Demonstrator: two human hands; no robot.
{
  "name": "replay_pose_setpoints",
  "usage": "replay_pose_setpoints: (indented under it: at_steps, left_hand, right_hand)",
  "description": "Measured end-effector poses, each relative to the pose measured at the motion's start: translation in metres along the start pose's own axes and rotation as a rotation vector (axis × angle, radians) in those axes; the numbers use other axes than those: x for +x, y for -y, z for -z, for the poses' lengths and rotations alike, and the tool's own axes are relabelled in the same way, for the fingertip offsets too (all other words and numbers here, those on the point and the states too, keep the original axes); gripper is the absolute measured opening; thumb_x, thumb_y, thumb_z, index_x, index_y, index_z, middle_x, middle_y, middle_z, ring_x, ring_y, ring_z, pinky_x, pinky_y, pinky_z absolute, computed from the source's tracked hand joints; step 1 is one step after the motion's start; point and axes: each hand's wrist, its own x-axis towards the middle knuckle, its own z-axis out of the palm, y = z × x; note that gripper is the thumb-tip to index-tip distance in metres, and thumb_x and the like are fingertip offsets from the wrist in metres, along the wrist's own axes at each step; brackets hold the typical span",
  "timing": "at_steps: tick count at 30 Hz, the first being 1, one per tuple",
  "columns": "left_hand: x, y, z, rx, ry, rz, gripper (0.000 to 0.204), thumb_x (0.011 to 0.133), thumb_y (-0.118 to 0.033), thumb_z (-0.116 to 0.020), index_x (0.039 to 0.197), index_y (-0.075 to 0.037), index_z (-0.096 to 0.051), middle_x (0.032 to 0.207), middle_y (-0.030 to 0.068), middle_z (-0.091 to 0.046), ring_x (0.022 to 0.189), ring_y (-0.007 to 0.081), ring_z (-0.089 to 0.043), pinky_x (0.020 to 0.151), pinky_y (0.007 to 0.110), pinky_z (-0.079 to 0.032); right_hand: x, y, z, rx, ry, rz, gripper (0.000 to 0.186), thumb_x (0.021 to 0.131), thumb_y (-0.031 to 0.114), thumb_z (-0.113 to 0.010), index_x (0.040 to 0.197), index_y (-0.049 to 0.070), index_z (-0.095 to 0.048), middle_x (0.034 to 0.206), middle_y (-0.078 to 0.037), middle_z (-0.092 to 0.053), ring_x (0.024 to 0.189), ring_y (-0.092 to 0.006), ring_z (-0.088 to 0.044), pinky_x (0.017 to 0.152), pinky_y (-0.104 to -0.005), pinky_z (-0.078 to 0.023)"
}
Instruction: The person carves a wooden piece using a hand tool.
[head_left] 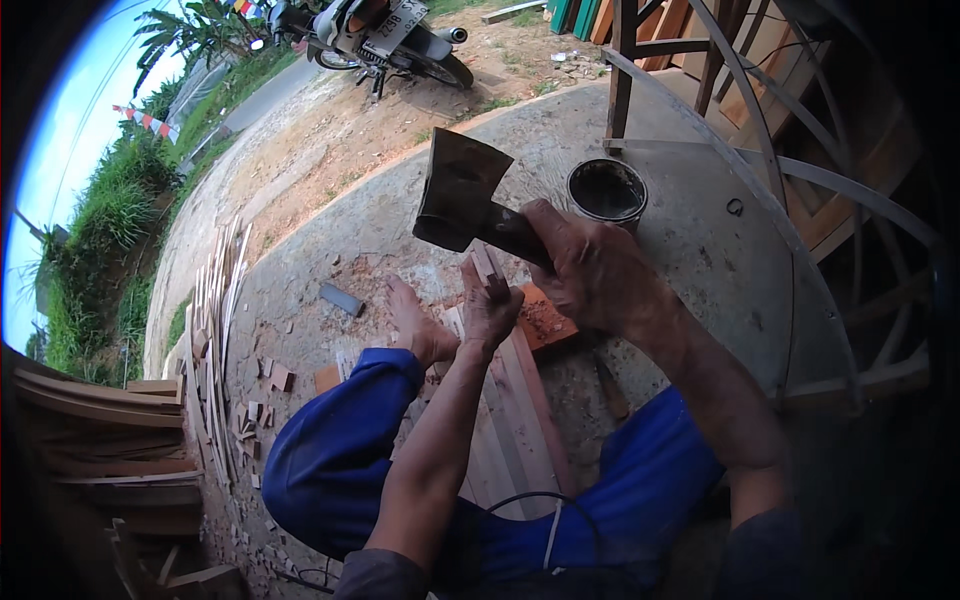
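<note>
A hatchet point(462, 190) with a dark, worn metal head is raised in the right hand point(598, 268), its short dark handle slanting from the near right toward the far left. The head's broad, flared end points far, its thicker end near. A small, slim block of pale reddish-brown wood point(486, 266) stands slightly tilted in the left hand's point(488, 315) grip, just beside the hatchet.

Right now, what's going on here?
A seated person's right hand grips a hatchet, while the left hand holds a small wooden piece near its head; whether they touch is unclear. Wooden strips lie between the blue-trousered legs, and an open can stands close to the right hand in view.
</note>
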Motion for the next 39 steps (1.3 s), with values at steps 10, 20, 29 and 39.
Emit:
replay_pose_setpoints:
  at_steps: [10, 20, 29, 39]
  left_hand:
    - [0.009, -0.055, 0.019, -0.082, 0.09, 0.082, 0.046, 0.078, -0.012, -0.061, 0.121, -0.004, -0.049, 0.1, 0.0146, -0.06, 0.093, 0.0271, -0.063, 0.082, 0.042, -0.051]
    - [-0.018, -0.004, 0.011, -0.125, 0.041, 0.23, 0.082, 0.077, -0.016, -0.069, 0.141, 0.006, -0.024, 0.124, 0.0253, -0.051, 0.114, 0.0373, -0.055, 0.107, 0.041, -0.038]
    - [-0.035, 0.006, 0.051, -0.413, 0.063, 0.449, 0.038, 0.087, -0.021, -0.071, 0.116, 0.001, -0.059, 0.108, 0.0112, -0.065, 0.099, 0.0226, -0.062, 0.086, 0.036, -0.05]
    - [-0.039, -0.005, 0.064, -0.682, -0.171, 0.629, 0.034, 0.085, -0.021, -0.075, 0.111, -0.003, -0.062, 0.098, 0.0036, -0.062, 0.085, 0.0121, -0.06, 0.073, 0.028, -0.05]
  right_hand:
    - [-0.012, -0.015, -0.027, -0.14, 0.198, -0.142, 0.029, 0.087, 0.014, -0.06, 0.114, 0.008, -0.049, 0.093, -0.021, -0.068, 0.084, -0.0412, -0.069, 0.071, -0.0507, -0.056]
    - [-0.013, 0.0, 0.004, 0.211, -0.292, 0.086, 0.041, 0.079, 0.001, -0.062, 0.118, 0.006, -0.051, 0.074, -0.019, -0.061, 0.069, -0.0393, -0.067, 0.057, -0.0439, -0.049]
    - [-0.01, -0.019, 0.002, 0.202, -0.166, -0.024, 0.041, 0.079, 0.009, -0.065, 0.117, 0.006, -0.052, 0.077, -0.02, -0.066, 0.074, -0.0373, -0.07, 0.066, -0.0457, -0.055]
    - [-0.01, -0.061, 0.029, 0.369, -0.373, -0.066, 0.034, 0.082, 0.008, -0.063, 0.114, 0.002, -0.052, 0.076, -0.02, -0.066, 0.071, -0.0354, -0.071, 0.061, -0.0433, -0.058]
